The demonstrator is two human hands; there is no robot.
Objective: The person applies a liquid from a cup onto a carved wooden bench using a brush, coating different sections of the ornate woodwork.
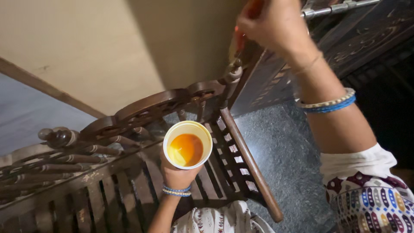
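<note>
Presently catalogued, with the paper cup [187, 149] as landmark:

- Paper cup — pale, round, part-filled with orange-amber liquid; clamped from below by the left hand [177, 174], fingers wrapped round its wall, above the slats of a dark wooden chair [129, 142].
- Right hand [276, 23] — up and to the right of the cup, at the top edge; closed on a thin brush [238, 41] with a reddish handle, tip slanting down toward the carved finial [233, 73] just above the cup. Bristles blurred; load not discernible.
- Dark carved panel [276, 77] — right of the cup, behind the finial.
- Grey speckled floor [284, 151] — right of and beneath the cup.

Risks, judged: cup held low and open — a slight tilt of the wrist likely to slop liquid onto slats or clothing; drips from the brush on its way over could mark the floor; bangles may brush wet wood.
</note>
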